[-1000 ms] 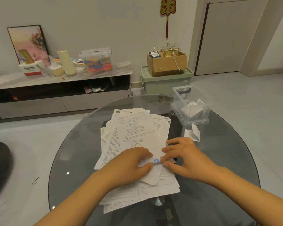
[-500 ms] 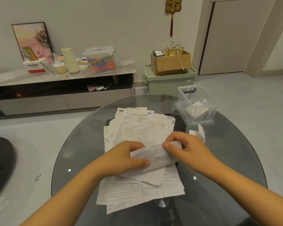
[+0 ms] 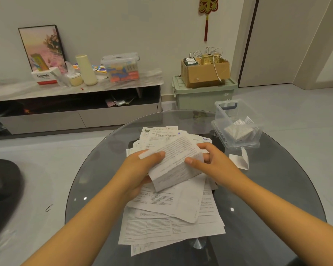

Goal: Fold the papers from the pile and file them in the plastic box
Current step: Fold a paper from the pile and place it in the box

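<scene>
Both hands held one printed sheet (image 3: 176,162) above the paper pile (image 3: 173,214): left hand (image 3: 140,169) gripped its left edge with the thumb on top, right hand (image 3: 210,162) pinched the right side, thumb on the printed face. Sheet was bent into a fold, fine print covering it, too small to read. Half a second earlier it was lower and more rolled up; a second earlier both hands pressed flat on the pile. Pile lay spread on a round glass table (image 3: 96,169). Clear plastic box (image 3: 238,127) stood at the table's far right, folded papers inside. One small folded slip (image 3: 239,160) stood on the glass just in front of it. Beyond, a low cabinet (image 3: 75,112) carried a white carton reading "Panasonic" (image 3: 44,77). Cardboard box (image 3: 204,73) sat on a green bin (image 3: 204,95).
</scene>
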The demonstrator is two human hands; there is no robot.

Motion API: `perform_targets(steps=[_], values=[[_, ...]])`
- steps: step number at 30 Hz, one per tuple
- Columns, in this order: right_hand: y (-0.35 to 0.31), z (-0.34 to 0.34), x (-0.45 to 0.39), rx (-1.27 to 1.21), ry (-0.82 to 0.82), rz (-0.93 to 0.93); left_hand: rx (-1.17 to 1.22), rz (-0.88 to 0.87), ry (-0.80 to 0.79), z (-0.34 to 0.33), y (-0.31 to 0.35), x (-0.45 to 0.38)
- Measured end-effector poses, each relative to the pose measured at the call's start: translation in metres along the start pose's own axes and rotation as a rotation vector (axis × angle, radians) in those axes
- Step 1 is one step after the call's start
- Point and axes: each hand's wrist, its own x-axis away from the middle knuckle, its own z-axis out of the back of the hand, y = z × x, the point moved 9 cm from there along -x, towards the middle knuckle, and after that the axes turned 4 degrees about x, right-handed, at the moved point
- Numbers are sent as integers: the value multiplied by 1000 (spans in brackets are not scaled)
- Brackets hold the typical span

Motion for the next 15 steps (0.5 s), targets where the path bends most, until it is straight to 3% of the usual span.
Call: perform_targets(steps=[5,10,15], values=[[13,-5,-12,141,66,-14,-52,-103,97,12,6,-3],[15,-7,-12,342,108,11,-601,-211,87,4,3,-6],[19,-14,-12,550,67,60,-939,-243,25,-7,-15,-10]])
